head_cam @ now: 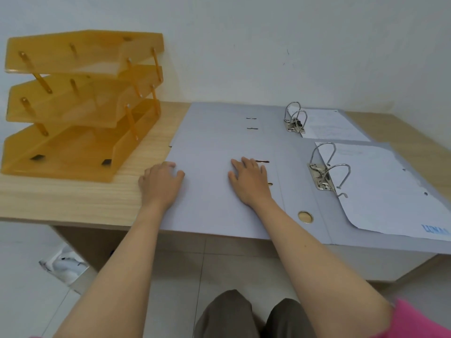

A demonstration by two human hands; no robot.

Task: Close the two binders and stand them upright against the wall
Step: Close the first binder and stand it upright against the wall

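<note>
Two grey lever-arch binders lie open and flat on the wooden desk (73,196). The near binder (210,206) overhangs the desk's front edge; its metal rings (327,167) stand open over white sheets (390,189). The far binder (219,125) lies behind it by the wall (268,50), rings (295,117) up, with paper on its right half. My left hand (161,184) curls over the left edge of the near binder's cover. My right hand (250,179) rests flat on that same cover, fingers spread.
An amber three-tier letter tray (80,103) stands on the desk's left side against the wall. Bare desk surface shows between the tray and the binders. Below the desk are floor tiles, my knees, and a white bag (63,264) at the left.
</note>
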